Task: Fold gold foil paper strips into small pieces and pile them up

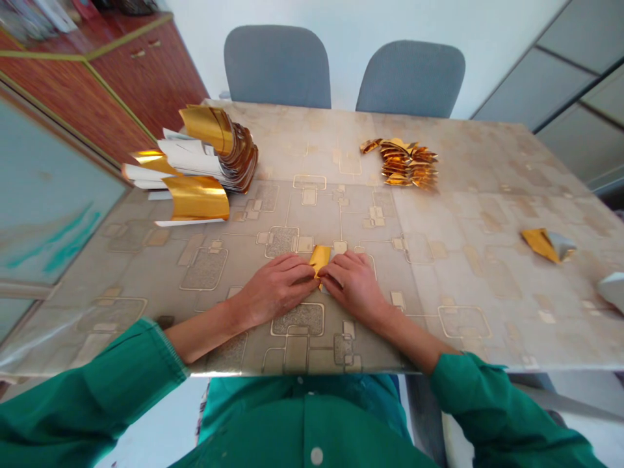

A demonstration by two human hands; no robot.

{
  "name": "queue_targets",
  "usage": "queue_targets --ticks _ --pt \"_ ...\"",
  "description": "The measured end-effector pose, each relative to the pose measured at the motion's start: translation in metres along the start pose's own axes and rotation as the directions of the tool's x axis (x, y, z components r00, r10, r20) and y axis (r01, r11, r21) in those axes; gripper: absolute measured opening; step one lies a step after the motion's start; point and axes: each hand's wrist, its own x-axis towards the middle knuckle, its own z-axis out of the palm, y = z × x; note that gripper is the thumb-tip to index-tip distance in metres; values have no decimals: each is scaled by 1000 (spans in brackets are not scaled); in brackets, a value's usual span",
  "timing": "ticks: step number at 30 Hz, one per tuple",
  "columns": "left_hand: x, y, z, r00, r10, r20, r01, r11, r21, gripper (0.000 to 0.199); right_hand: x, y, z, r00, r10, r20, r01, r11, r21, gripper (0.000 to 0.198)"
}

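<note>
A small folded piece of gold foil paper [320, 257] lies on the table between my hands, near the front edge. My left hand [285, 286] grips its left side with the fingers bent together. From the other side, my right hand [353, 284] pinches the same paper near its lower end. The fingertips almost meet there and hide part of the paper. At the back left is a stack of gold and white paper sheets [197, 198], some of them curling up. A cluster of folded gold paper pieces [402, 162] sits at the back right.
The table [468, 273] has a patterned plastic cover. A crumpled gold and silver paper [546, 245] lies on the far right, with a white object [613, 289] at the edge. Two grey chairs [277, 68] stand behind the table, and a wooden cabinet [146, 78] is at the left.
</note>
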Motion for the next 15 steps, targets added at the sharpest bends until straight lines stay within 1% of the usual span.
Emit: queue_targets --ticks 3,8,12,15 --pt "-2 0 -4 999 -45 -8 45 998 -32 21 -1 -8 4 998 56 -14 -57 998 -24 13" --pt "-7 -4 -4 989 -127 -78 122 991 -62 27 1 -18 7 993 112 -25 -115 986 -119 15" --pt "-9 -8 -3 988 -135 -68 133 990 -41 27 2 -19 9 993 113 -34 -117 978 -171 14" --pt "-10 -10 -2 986 -149 -70 149 989 3 26 0 -18 9 995 98 -30 -102 980 -174 15"
